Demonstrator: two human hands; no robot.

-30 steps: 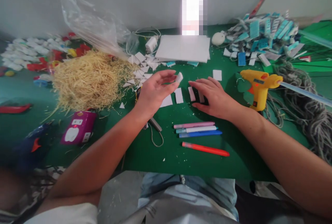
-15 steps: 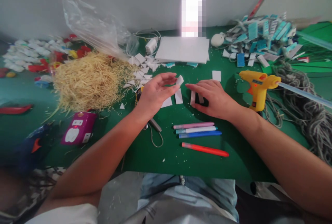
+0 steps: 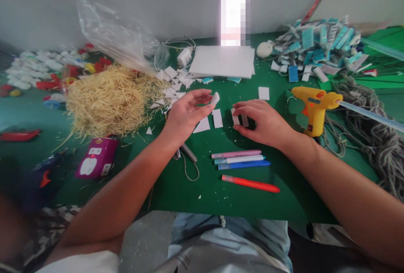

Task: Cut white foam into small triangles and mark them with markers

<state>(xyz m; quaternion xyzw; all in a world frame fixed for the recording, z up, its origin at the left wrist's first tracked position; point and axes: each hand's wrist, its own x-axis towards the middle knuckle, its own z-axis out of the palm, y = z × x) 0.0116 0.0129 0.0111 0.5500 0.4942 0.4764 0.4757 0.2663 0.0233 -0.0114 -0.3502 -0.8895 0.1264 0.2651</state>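
Observation:
My left hand (image 3: pixel 186 111) pinches a small white foam piece (image 3: pixel 215 98) between thumb and fingers, raised above the green table. Below it lie a white foam strip (image 3: pixel 217 118) and a larger white piece (image 3: pixel 202 125). My right hand (image 3: pixel 260 120) is curled low over the table, fingertips at the far end and thumb at the near end of another white foam strip (image 3: pixel 235 117). One more strip (image 3: pixel 245 120) sits under that palm, partly hidden. Beyond the right hand lies a white square (image 3: pixel 264 93).
Several markers (image 3: pixel 241 164) lie in front of my hands. At the right are a yellow glue gun (image 3: pixel 312 104) and grey cord (image 3: pixel 372 138). Straw (image 3: pixel 107 100) and a purple power socket box (image 3: pixel 96 158) are at the left. White sheets (image 3: pixel 222 62) lie at the back.
My right hand's stretched index finger has drawn in, and its fingertips now meet the far end of the strip. My left hand has shifted slightly left with its foam piece.

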